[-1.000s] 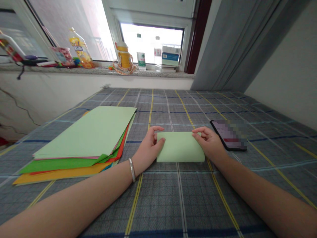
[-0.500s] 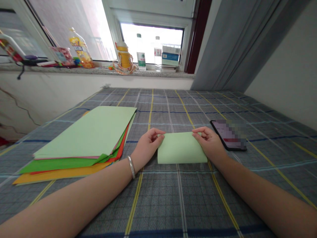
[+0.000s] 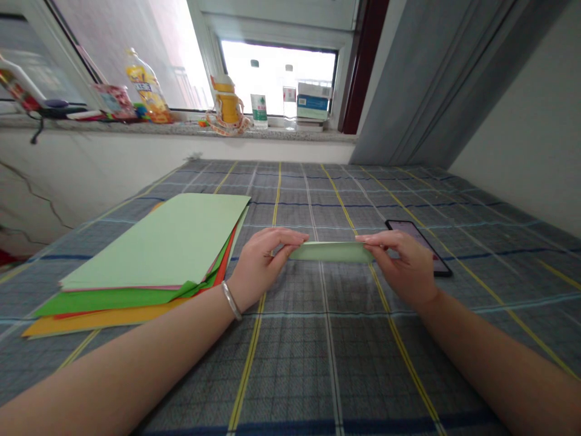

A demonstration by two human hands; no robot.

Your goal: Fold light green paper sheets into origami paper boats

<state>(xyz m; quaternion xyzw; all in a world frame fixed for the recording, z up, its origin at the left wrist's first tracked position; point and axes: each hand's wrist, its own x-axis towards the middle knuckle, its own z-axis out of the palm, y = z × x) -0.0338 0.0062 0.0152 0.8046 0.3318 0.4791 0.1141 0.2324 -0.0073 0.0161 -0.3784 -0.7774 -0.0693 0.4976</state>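
Observation:
A folded pale green paper (image 3: 330, 251) is held just above the checked cloth, tipped so that I see it nearly edge-on as a thin strip. My left hand (image 3: 261, 263) pinches its left end between thumb and fingers. My right hand (image 3: 402, 263) pinches its right end the same way. A silver bangle sits on my left wrist.
A stack of coloured paper sheets (image 3: 154, 254), pale green on top, lies to the left. A dark phone (image 3: 420, 245) lies right of my right hand. The grey checked cloth (image 3: 327, 351) covers the surface. Bottles and boxes stand on the windowsill (image 3: 181, 128).
The folded paper lay flat on the cloth before; both hands have lifted and tipped it so it now shows nearly edge-on. My right hand now covers part of the phone.

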